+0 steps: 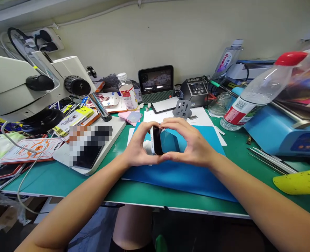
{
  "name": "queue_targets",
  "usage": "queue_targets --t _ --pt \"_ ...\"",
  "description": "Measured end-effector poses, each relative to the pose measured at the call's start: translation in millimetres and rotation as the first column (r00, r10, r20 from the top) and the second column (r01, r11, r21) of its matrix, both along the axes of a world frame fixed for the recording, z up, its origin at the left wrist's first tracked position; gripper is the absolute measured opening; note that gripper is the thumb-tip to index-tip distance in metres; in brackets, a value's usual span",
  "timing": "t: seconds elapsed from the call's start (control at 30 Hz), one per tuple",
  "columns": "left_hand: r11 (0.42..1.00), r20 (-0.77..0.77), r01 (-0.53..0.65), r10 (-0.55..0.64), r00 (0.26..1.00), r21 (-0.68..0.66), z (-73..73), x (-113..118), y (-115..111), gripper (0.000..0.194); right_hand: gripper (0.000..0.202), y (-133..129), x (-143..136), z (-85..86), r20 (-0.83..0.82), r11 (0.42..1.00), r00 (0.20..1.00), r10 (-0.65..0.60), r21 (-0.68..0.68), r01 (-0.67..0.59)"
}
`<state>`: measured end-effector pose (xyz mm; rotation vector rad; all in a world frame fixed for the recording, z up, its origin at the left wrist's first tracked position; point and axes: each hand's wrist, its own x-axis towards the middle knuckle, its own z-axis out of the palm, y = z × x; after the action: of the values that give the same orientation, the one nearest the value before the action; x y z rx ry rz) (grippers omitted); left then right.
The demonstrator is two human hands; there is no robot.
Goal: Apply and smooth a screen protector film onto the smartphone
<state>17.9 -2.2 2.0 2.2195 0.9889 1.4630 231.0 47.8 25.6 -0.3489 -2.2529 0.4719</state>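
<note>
Nearest thing going on: left hand (138,145) and right hand (197,145) both grasping a phone (157,140) between fingers and thumbs, tipped up on its side over the blue mat (176,178). Can't tell if it's touching the mat. That's on a green counter (237,145), with a grey stand (182,109) behind, then a small display (156,82) by the wall (186,31).

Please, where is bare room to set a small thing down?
Free patches: the near part of the blue mat, between phone and desk edge, and green desktop between mat and long metal tools. Crowded: left, around the microscope, and along the wall.
</note>
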Motion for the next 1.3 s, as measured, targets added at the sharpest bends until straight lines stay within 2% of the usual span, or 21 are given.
queue_targets --t 0.2,0.3,0.43,0.6,0.77,0.9,1.0,1.1,1.2,1.3 --pt "0.995 0.045 0.041 -0.037 0.998 -0.096 -2.5 2.4 -4.3 0.072 0.063 7.6 5.1 -1.7 -0.091 1.0 0.996 0.011 -0.009 -0.011" --pt "0.987 0.034 0.019 -0.014 0.999 -0.158 -1.6 1.9 -6.8 0.072 0.061 18.9 13.4 -0.8 -0.19 0.993 0.977 -0.102 -0.07 0.09" --pt "0.98 -0.002 -0.032 0.032 0.999 -0.199 5.0 -1.3 -7.5 0.067 0.062 42.1 25.7 -6.4 -0.333 0.952 0.898 -0.286 -0.21 0.225" --pt "0.946 -0.033 -0.035 0.026 0.999 -0.322 6.0 -8.5 -3.0 0.064 0.083 60.0 31.0 -16.4 -0.437 0.885 0.804 -0.403 -0.409 0.222" --pt "0.883 0.071 0.114 -0.092 0.993 -0.455 -2.0 -12.2 2.3 0.066 0.103 58.3 30.5 -13.9 -0.415 0.818 0.771 -0.484 -0.528 0.229" --pt "0.876 0.002 0.103 -0.116 0.993 -0.47 -0.4 -14.4 2.7 0.069 0.098 55.6 27.7 -11.4 -0.424 0.817 0.806 -0.412 -0.564 0.121" --pt "0.905 -0.153 -0.009 -0.062 0.986 -0.425 3.3 -15.9 1.9 0.071 0.083 57.1 25.8 -14.3 -0.441 0.819 0.835 -0.329 -0.573 0.02" --pt "0.935 -0.357 -0.127 0.0 0.934 -0.332 5.6 -14.1 0.8 0.068 0.068 59.9 26.2 -18.5 -0.408 0.797 0.871 -0.273 -0.604 -0.034" --pt "0.961 -0.489 -0.129 -0.007 0.872 -0.244 5.8 -8.3 -0.2 0.066 0.063 60.4 27.7 -20.0 -0.326 0.774 0.921 -0.214 -0.632 -0.043" --pt "0.971 -0.509 -0.094 -0.033 0.86 -0.221 5.4 -3.0 -1.2 0.068 0.065 56.8 29.6 -17.9 -0.229 0.759 0.962 -0.145 -0.649 -0.04"
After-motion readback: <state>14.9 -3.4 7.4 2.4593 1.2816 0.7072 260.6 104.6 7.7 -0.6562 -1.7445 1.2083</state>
